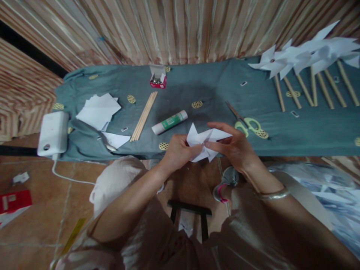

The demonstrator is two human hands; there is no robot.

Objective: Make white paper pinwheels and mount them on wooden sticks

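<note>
A white paper pinwheel with folded blades is held between my hands over the table's front edge. My left hand grips its left side, thumb pressed near the centre. On its right side my right hand pinches the paper, thumb toward the centre and index finger stretched along the far edge. Just beyond lies a glue stick with a green label. Green-handled scissors rest right of my right hand. Thin wooden sticks lie to the left of the glue stick.
On the blue-green tablecloth stand an opened red box of small metal pieces and a stack of white paper pieces. Finished pinwheels on sticks lie at the far right. A white power bank with a cable sits at the left edge.
</note>
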